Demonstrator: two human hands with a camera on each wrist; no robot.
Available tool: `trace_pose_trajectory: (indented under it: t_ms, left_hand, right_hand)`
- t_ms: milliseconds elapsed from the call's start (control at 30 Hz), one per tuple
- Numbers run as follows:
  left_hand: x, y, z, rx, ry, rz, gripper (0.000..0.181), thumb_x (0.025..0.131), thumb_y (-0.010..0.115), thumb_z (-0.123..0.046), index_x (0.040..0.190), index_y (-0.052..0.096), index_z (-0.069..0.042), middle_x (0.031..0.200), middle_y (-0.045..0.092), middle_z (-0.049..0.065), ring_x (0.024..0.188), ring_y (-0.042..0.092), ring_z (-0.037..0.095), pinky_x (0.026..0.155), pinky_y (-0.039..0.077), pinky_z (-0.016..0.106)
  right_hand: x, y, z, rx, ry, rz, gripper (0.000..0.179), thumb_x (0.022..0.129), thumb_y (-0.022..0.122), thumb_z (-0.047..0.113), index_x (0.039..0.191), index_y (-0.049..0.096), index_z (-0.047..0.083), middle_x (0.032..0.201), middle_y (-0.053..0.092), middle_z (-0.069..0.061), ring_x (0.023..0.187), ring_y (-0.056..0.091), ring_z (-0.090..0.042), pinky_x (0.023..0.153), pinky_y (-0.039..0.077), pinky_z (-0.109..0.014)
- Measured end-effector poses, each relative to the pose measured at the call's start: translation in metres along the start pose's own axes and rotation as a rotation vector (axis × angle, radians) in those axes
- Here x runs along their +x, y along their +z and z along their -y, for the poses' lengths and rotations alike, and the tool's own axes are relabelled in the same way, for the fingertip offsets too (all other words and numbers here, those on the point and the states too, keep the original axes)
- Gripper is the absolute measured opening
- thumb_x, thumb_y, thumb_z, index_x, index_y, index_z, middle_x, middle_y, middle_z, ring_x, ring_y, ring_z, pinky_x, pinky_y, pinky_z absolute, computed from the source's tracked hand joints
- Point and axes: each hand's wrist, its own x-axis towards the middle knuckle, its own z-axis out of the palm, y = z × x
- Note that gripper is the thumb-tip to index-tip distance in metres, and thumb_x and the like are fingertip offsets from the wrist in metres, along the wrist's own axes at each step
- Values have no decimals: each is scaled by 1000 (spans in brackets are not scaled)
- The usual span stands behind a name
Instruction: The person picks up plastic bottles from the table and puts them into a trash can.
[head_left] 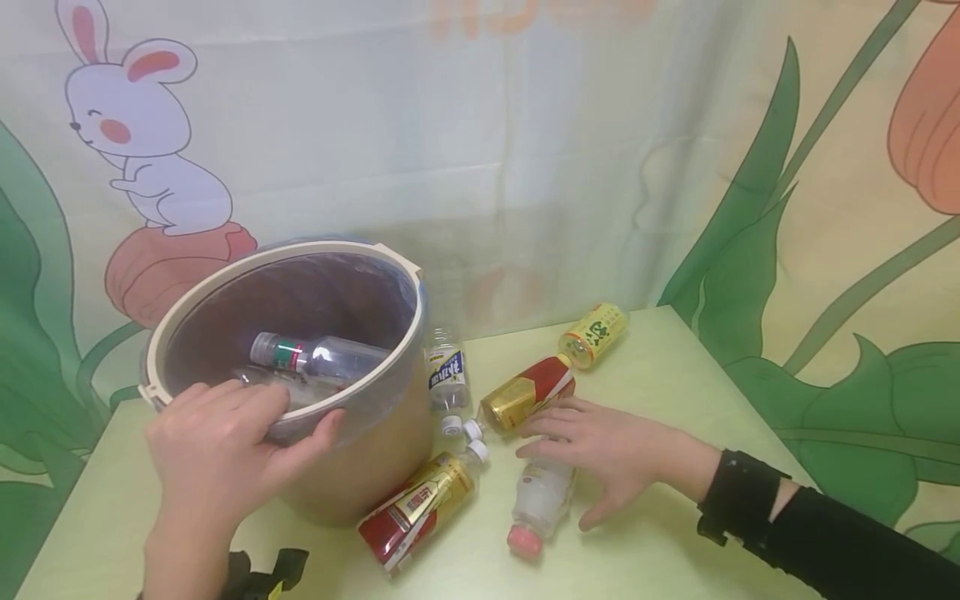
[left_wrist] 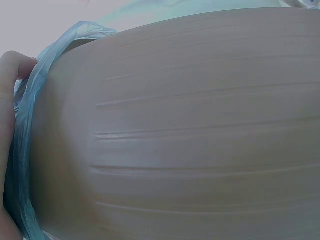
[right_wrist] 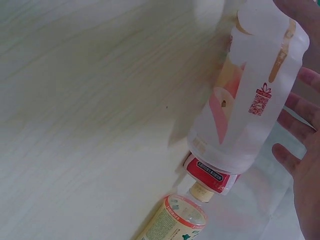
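While the left hand (head_left: 217, 442) curls its fingers round the rim (head_left: 347, 393) of the one bin (head_left: 375, 467) at eight o'clock, the right hand (head_left: 607, 450), fingers wide, is at one white bottle (head_left: 542, 496) at five; grasping seems in hand, and closing round it is called for next. Beyond: two red-and-gold bottles (head_left: 423, 508) at six and five, one clear bottle (head_left: 447, 371) at seven, one yellow bottle (head_left: 592, 335) at four. The bin holds at least two bottles (head_left: 345, 362).

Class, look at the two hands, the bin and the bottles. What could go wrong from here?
The pink-capped bottle lies on its side beside the right hand, so a clumsy grasp might send it rolling.
That hand could also knock the red-and-gold bottle lying just beyond it.
The left hand grips the rim of the bin; a hard pull might tip it.
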Motion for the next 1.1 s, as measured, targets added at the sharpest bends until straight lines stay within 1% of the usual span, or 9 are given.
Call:
trace_pose_trajectory:
  t_ms: [200, 367, 500, 667, 800, 967, 1100]
  left_hand:
    - [0, 0, 0, 1, 0, -3, 59, 79, 55, -56, 48, 25, -16, 41, 18, -6, 40, 9, 14, 39, 5, 31]
    - [0, 0, 0, -5, -3, -11, 59, 79, 56, -56, 48, 24, -16, 41, 18, -6, 40, 9, 14, 39, 5, 31]
    - [0, 0, 0, -4, -1, -8, 60, 79, 55, -57, 48, 24, -16, 41, 18, -6, 40, 9, 14, 39, 5, 31]
    - [0, -1, 0, -8, -1, 5, 59, 79, 55, -56, 49, 24, -16, 41, 19, -6, 39, 10, 14, 39, 6, 31]
    - [0, -1, 0, -11, 1, -5, 60, 79, 56, -57, 48, 24, -16, 41, 18, -6, 39, 10, 14, 39, 5, 31]
    - [1, 0, 0, -12, 5, -7, 60, 79, 56, -57, 48, 24, -16, 41, 18, -6, 39, 10, 14, 39, 5, 31]
    - [1, 0, 0, -11, 5, -3, 59, 79, 56, -56, 48, 25, -16, 41, 18, -6, 39, 10, 14, 40, 5, 31]
  right_hand:
    - [0, 4, -1, -15, -13, -3, 99, 66, 75, 69, 145, 49, 15, 150, 47, -11, 138, 35, -27, 112, 27, -58]
    - [1, 8, 0, -15, -5, 19, 90, 71, 73, 67, 143, 51, 17, 147, 50, -9, 137, 37, -26, 112, 26, -58]
    - [1, 12, -1, -18, -8, 10, 84, 75, 71, 66, 141, 53, 17, 142, 54, -7, 134, 40, -25, 112, 27, -58]
    - [0, 16, -2, -36, -17, -19, 76, 78, 70, 63, 139, 54, 19, 135, 57, -2, 129, 43, -22, 111, 30, -54]
    - [-1, 18, -3, -43, -2, -19, 71, 82, 69, 60, 139, 55, 20, 132, 58, 0, 126, 45, -20, 109, 34, -50]
    - [-4, 20, -2, -38, 13, -23, 71, 82, 69, 60, 139, 55, 19, 131, 59, 0, 124, 47, -19, 106, 37, -48]
    - [-7, 25, -3, -27, 32, -30, 72, 84, 66, 63, 140, 55, 19, 131, 59, 0, 123, 48, -18, 105, 38, -48]
